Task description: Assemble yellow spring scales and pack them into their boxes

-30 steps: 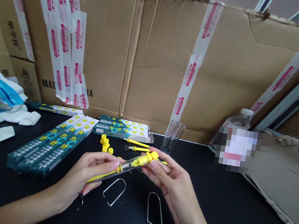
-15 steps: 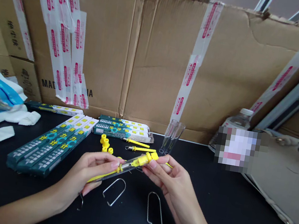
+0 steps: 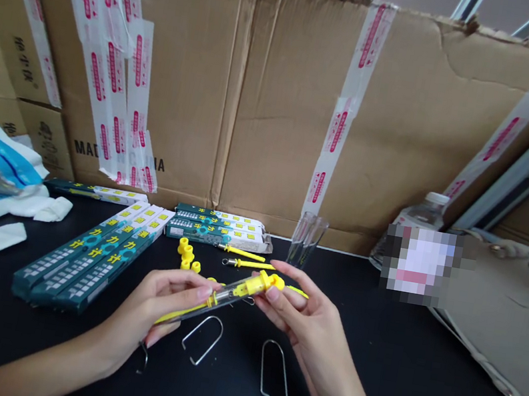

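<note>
My left hand (image 3: 165, 306) is closed round the clear tube of a spring scale (image 3: 222, 296), which slants up to the right. Inside the tube a spring and yellow parts show. My right hand (image 3: 301, 312) pinches the yellow cap (image 3: 266, 284) at the tube's upper end. Below the tube lie a bent wire loop (image 3: 203, 340) and another wire loop (image 3: 275, 370). Behind it are several yellow caps (image 3: 187, 253), along with yellow rods (image 3: 244, 253) with metal ends.
Three dark green boxes (image 3: 87, 256) lie side by side at the left, with more boxes (image 3: 219, 227) at the back. Two clear tubes (image 3: 307, 240) stand by the cardboard wall (image 3: 284, 107). A bottle (image 3: 424, 211) and a grey bag (image 3: 502, 319) are at the right.
The yellow cap at the tube's end has turned and shows a rounded, hooked side. My right fingers have shifted, with the index finger now lifted higher. My left hand has hardly moved.
</note>
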A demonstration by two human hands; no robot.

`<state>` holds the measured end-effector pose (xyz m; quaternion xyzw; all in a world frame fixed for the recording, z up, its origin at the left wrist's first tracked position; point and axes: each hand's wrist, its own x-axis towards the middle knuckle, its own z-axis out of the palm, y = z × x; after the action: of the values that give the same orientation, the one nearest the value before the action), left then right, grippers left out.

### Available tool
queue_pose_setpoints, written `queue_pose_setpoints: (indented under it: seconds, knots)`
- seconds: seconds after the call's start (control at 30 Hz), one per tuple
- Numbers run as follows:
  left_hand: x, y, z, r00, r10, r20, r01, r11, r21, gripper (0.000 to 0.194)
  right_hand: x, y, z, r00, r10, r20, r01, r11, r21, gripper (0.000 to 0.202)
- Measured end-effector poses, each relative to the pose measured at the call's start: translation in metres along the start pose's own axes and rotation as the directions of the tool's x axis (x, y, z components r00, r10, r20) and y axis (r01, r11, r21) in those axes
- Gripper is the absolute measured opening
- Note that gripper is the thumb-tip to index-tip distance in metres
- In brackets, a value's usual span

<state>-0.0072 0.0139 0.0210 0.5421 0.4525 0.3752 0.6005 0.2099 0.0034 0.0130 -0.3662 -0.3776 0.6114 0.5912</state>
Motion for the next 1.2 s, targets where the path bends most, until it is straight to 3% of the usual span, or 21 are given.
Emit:
queue_pose_setpoints:
  seconds: [0.17, 1.2]
  knots:
    - [0.0009, -0.0008, -0.0002, 1.0, 0.021, -0.02, -0.021, 1.0, 0.004, 0.044, 0.0004, -0.0007, -0.0016, 0.999, -0.036, 0.019, 0.037, 0.999, -0.016, 0.035]
    - [0.0032, -0.0061, -0.0041, 1.0, 0.027, -0.003, -0.027, 1.0, 0.011, 0.042, 0.0015, 0.0019, -0.0017, 0.994, -0.098, 0.038, 0.1, 0.993, -0.06, 0.034]
